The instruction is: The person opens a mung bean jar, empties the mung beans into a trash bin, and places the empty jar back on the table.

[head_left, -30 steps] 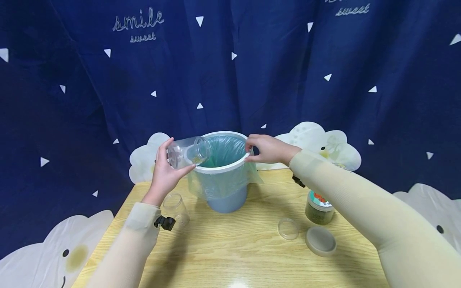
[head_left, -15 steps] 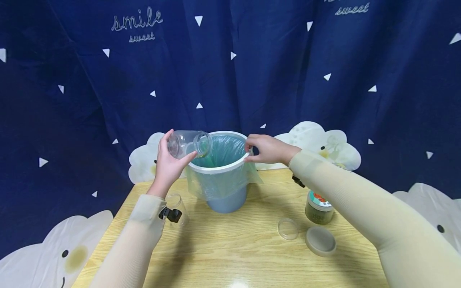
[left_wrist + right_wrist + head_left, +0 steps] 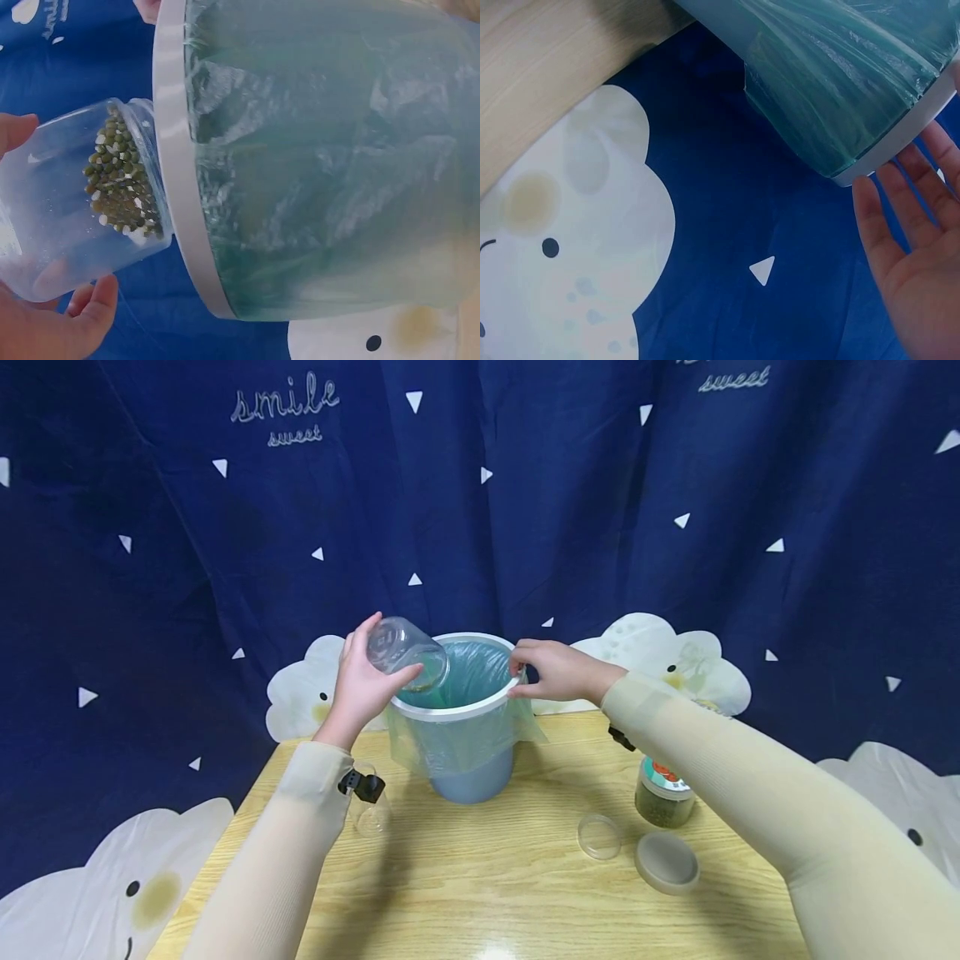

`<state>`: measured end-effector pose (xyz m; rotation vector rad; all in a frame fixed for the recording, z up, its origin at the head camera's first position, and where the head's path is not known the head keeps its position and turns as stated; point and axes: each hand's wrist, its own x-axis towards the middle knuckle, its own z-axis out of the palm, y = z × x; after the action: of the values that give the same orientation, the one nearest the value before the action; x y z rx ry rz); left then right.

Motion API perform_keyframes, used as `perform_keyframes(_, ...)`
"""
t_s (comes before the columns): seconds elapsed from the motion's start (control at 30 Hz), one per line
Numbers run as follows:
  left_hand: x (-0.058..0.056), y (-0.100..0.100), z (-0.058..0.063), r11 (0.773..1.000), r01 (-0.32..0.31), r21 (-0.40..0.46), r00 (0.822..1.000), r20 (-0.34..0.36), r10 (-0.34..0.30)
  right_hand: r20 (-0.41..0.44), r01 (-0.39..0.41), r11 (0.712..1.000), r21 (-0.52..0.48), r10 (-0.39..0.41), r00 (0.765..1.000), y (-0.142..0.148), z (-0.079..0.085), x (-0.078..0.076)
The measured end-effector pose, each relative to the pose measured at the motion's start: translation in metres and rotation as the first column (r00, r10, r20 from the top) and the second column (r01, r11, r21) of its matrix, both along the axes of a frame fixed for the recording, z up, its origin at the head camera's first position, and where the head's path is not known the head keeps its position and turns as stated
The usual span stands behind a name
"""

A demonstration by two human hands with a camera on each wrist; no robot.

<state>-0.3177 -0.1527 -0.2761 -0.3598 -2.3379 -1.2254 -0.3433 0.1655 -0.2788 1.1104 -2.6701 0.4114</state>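
Observation:
My left hand [image 3: 360,685] grips a clear plastic jar [image 3: 397,643], tipped mouth-down over the left side of a trash bin [image 3: 471,783]. Mung beans [image 3: 121,180] mixed with white bits are heaped near the jar's mouth in the left wrist view. The jar's mouth is right at the white rim [image 3: 174,127]. A thin green bag [image 3: 450,743] lines the bin and hangs over its outside. On the far side, my right hand [image 3: 558,670] holds the rim between thumb and fingers; its fingertips [image 3: 864,191] show at the rim in the right wrist view.
Partly behind my left wrist stands another clear jar [image 3: 372,817]. To the right on the wooden table [image 3: 480,877] are a thin clear disc [image 3: 599,837], a greyish lid [image 3: 667,862] and a labelled jar [image 3: 664,807] with dark green contents. A blue curtain [image 3: 420,510] hangs behind.
My left hand has risen and moved right, tipping the jar from nearly level to mouth-down over the bin. My right hand has stayed at the rim.

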Motion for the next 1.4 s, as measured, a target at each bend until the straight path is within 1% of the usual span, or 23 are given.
perform_keyframes(0.2, -0.004, 0.008, 0.007, 0.999, -0.002, -0.048, 0.999, 0.039, 0.004, -0.003, 0.002, 1.0, 0.0, -0.002, 1.0, 0.001, -0.002, -0.001)
perform_keyframes(0.3, -0.006, 0.012, 0.009, 0.997, -0.014, -0.077, 0.998, 0.052, 0.018, 0.003, -0.002, 1.0, -0.005, 0.002, 1.0, 0.001, -0.002, -0.002)
perform_keyframes(0.43, -0.008, 0.016, 0.013, 0.992, -0.025, -0.122, 0.998, 0.06, 0.033, 0.003, -0.002, 1.0, -0.006, 0.002, 1.0, 0.001, -0.002, -0.003)
perform_keyframes(0.6, -0.009, 0.02, 0.016, 0.984, -0.02, -0.175, 0.995, 0.095, 0.037, -0.004, 0.0, 1.0, -0.005, 0.0, 1.0, 0.001, -0.002, -0.002)
perform_keyframes(0.8, -0.009, 0.024, 0.02, 0.967, -0.017, -0.252, 0.99, 0.128, 0.051, 0.001, -0.001, 1.0, -0.007, 0.001, 1.0, 0.001, -0.003, -0.002)
perform_keyframes(0.93, -0.011, 0.025, 0.022, 0.947, -0.001, -0.32, 0.988, 0.146, 0.05, -0.002, -0.003, 1.0, -0.01, 0.003, 1.0, 0.002, -0.003, -0.003)
perform_keyframes(1.03, -0.011, 0.026, 0.023, 0.935, 0.018, -0.355, 0.986, 0.164, 0.043, -0.001, -0.003, 1.0, -0.011, 0.003, 1.0, 0.002, -0.003, -0.003)
perform_keyframes(1.17, -0.011, 0.029, 0.024, 0.926, 0.033, -0.376, 0.982, 0.183, 0.039, 0.012, 0.003, 1.0, -0.008, -0.003, 1.0, 0.002, -0.003, -0.002)
perform_keyframes(1.4, -0.009, 0.032, 0.024, 0.915, 0.04, -0.401, 0.982, 0.184, 0.038, 0.02, 0.01, 1.0, -0.007, -0.01, 1.0, 0.001, -0.002, -0.002)
